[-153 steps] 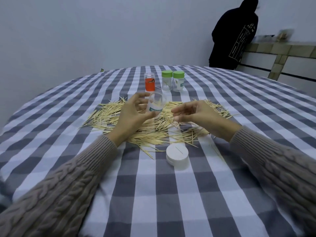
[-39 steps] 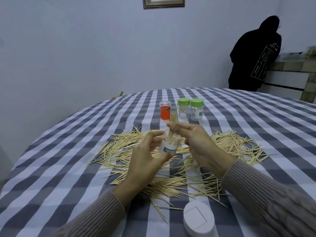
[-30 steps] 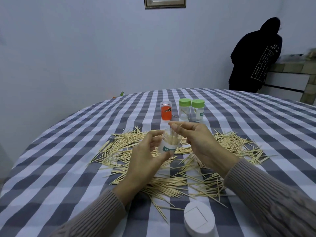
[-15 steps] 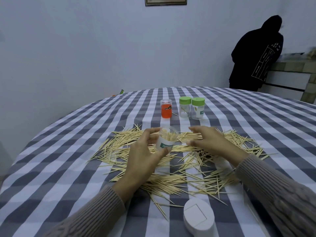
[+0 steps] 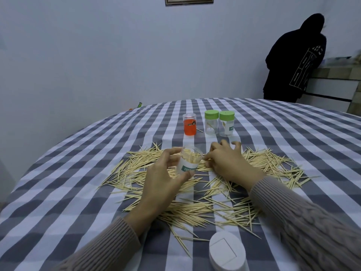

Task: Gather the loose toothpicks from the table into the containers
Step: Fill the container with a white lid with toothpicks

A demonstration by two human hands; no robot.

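Loose toothpicks (image 5: 269, 165) lie scattered in a wide heap across the checked tablecloth (image 5: 78, 192). My left hand (image 5: 160, 182) grips a clear open container (image 5: 189, 162) with a white label, tilted slightly and partly filled with toothpicks. My right hand (image 5: 226, 163) rests palm down on the pile just right of the container, its fingers curled onto the toothpicks at the heap's far edge. I cannot tell whether it pinches any.
A white round lid (image 5: 226, 253) lies near the front edge. Behind the heap stand an orange-labelled clear container (image 5: 189, 127) and two green-lidded jars (image 5: 211, 122) (image 5: 226, 123). A person in a dark hooded top (image 5: 293, 61) stands at the back right.
My right hand dropped a bunch of toothpicks into the held container, then came down onto the pile to its right. The container now holds more toothpicks.
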